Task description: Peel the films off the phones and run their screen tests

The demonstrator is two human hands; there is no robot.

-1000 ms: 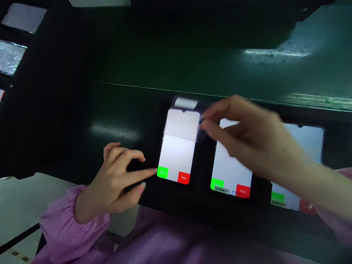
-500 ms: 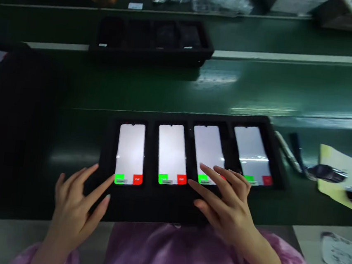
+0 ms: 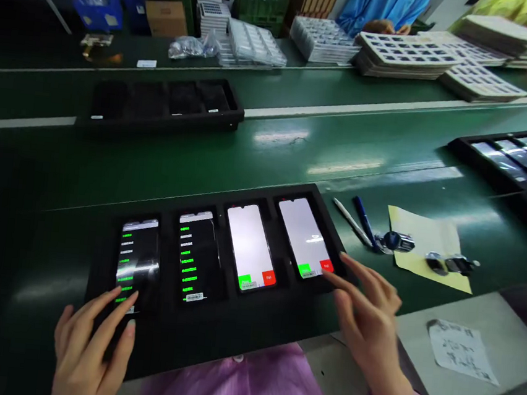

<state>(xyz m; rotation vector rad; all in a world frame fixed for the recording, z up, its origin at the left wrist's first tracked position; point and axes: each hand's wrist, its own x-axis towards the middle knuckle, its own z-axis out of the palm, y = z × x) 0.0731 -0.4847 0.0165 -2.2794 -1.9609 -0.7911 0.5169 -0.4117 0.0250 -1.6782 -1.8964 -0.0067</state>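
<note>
A black tray (image 3: 161, 337) in front of me holds several smartphones in a row. The far-left phone (image 3: 138, 266) and the second phone (image 3: 198, 256) show dark screens with lines of green and white text. On the third phone (image 3: 247, 239) and the far-right phone (image 3: 304, 232) the screens are white, each with a green and a red box at the bottom. My left hand (image 3: 93, 346) is open, its fingertips over the lower part of the far-left phone. Fingers apart, my right hand (image 3: 371, 316) has a fingertip at the red box of the far-right phone.
Right of the tray lie a white pen (image 3: 352, 221), a blue pen (image 3: 364, 219) and yellow paper (image 3: 420, 237) with small metallic items. Another black tray (image 3: 164, 116) sits further back; a tray of phones (image 3: 485, 169) is at right. Beyond, a person in blue (image 3: 384, 7) is beside stacked trays (image 3: 405, 56).
The two left phones' screens went from white to dark with text. My right hand moved from the third phone to the far-right one. The view swung up and right.
</note>
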